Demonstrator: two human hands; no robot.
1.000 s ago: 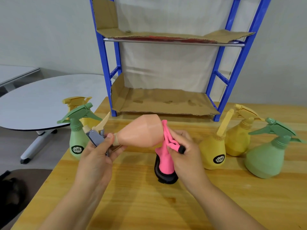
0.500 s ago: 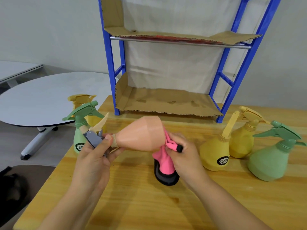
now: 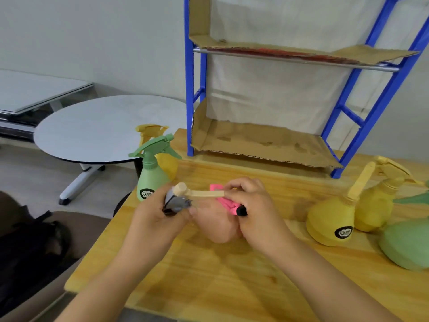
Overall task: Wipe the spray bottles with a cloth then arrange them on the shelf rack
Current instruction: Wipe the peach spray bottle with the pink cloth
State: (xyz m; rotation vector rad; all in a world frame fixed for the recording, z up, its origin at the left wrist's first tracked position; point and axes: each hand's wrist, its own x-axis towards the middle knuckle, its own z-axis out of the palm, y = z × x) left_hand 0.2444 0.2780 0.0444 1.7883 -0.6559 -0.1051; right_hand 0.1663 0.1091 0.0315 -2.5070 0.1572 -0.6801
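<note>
Plain office room, round table [image 3: 97,129], shelf rack [image 3: 190,89]

Peach bottle [image 3: 218,228] largely hidden, pink cloth [image 3: 226,203] partly covered, green bottle [image 3: 408,247] cropped at right

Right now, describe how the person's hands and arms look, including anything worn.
The left hand and right hand are bare: no gloves, and no ring, watch or bracelet shows. The left forearm and right forearm are uncovered down to the frame's edge, with no sleeve in view.
</note>
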